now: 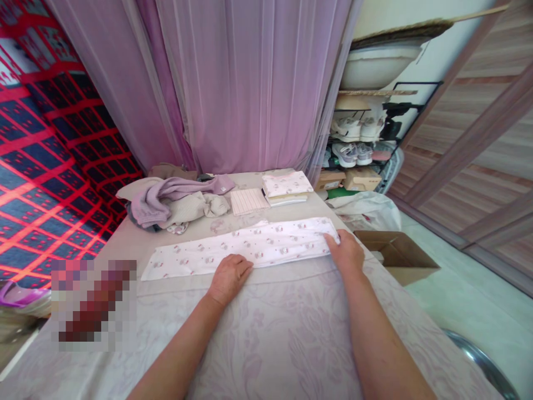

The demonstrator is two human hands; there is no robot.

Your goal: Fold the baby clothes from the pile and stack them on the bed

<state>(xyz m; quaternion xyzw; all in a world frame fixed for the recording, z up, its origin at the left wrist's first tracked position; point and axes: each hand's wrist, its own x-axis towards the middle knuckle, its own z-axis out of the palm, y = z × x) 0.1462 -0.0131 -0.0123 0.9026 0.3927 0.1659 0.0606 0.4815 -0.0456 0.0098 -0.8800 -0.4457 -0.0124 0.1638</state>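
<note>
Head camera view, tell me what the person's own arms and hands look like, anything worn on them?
Both forearms are bare up to the bottom edge of the picture, with no sleeves in view. The left hand and the right hand wear no gloves, and no watch, bracelet or ring shows on the wrists or the visible fingers. No markings can be made out.

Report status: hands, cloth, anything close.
Left hand flat on printed cloth. Right hand pinching its right end. Clothes pile behind, apart.

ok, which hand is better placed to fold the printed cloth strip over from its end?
Probably right: the right hand already pinches the right end of the printed cloth strip. The left hand lies flat at its near edge, mid-length.
</note>
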